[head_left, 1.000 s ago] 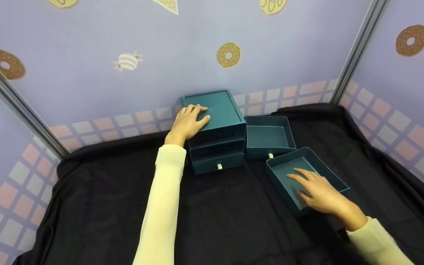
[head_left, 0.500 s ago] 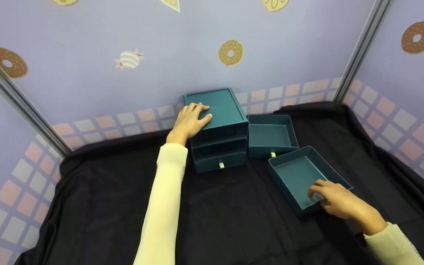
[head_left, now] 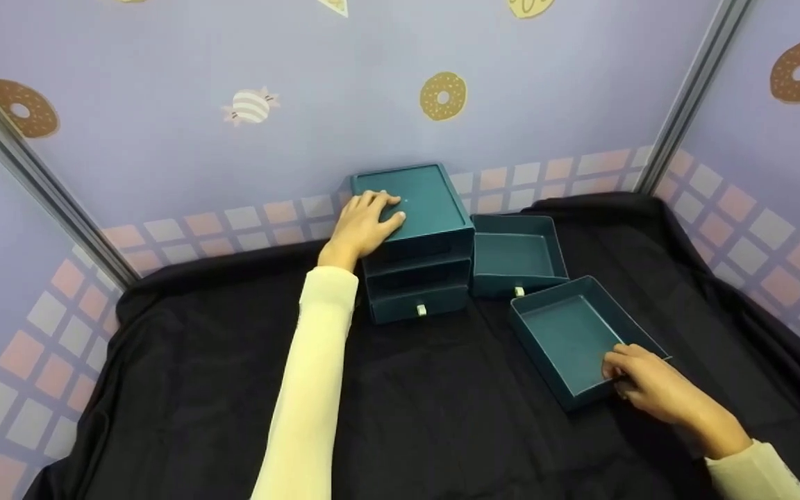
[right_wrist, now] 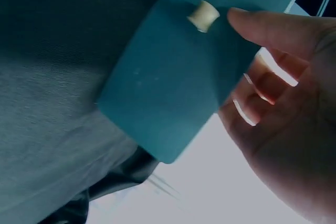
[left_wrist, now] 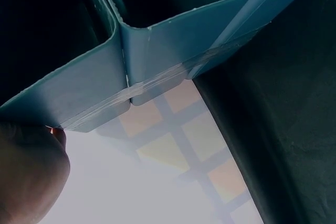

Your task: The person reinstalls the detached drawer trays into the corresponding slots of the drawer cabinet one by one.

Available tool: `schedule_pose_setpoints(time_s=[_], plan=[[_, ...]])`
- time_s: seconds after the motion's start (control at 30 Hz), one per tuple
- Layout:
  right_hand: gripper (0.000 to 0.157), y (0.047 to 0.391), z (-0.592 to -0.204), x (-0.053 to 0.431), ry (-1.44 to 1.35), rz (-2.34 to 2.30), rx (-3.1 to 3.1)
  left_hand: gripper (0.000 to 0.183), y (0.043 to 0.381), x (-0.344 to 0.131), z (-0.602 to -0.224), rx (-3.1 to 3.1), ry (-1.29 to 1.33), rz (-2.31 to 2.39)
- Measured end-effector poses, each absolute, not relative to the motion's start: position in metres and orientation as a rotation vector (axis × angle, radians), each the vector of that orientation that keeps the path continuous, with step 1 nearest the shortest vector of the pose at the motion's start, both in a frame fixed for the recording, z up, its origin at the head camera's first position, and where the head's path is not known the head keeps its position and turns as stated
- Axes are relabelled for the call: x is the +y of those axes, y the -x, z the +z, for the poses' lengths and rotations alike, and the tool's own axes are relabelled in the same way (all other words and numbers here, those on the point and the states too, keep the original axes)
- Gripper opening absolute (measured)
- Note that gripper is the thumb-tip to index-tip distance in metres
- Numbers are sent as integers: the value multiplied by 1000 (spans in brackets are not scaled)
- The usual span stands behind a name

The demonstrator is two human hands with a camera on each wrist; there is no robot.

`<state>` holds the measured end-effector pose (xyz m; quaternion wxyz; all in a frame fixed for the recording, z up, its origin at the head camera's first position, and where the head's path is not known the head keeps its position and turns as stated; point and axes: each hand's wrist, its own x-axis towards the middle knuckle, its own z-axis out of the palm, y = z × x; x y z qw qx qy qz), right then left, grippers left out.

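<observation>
A teal drawer cabinet (head_left: 431, 201) stands against the back wall, its two upper slots without drawers and the bottom drawer (head_left: 400, 305) in place. My left hand (head_left: 364, 226) rests on the cabinet's top near its left edge, fingers and thumb lying on the panel. At the right, a loose teal drawer (head_left: 563, 337) lies on the black cloth, turned at an angle. My right hand (head_left: 653, 382) grips its front wall, fingers over the rim on the inside. In the right wrist view the thumb presses the outer face beside a cream knob (right_wrist: 203, 16).
A second loose drawer (head_left: 517, 253) lies beside the cabinet's right side, its knob facing front. Black cloth (head_left: 428, 430) covers the table and bunches up along the walls. Purple panels (head_left: 344, 97) with sweets printed on them close in the back and sides.
My right hand has moved from above the drawer's inside back to its front wall and closed its fingers over the rim. The left hand stays on the cabinet's top.
</observation>
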<state>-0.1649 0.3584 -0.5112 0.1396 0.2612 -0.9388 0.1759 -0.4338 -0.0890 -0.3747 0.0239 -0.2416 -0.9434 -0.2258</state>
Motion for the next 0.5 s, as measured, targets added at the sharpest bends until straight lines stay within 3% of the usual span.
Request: schedule_pose_setpoints(time_s=[0.5], plan=[[53,161,-525,352,-770,572,-2570,55,435,-89,-375,-2925,746,-689]])
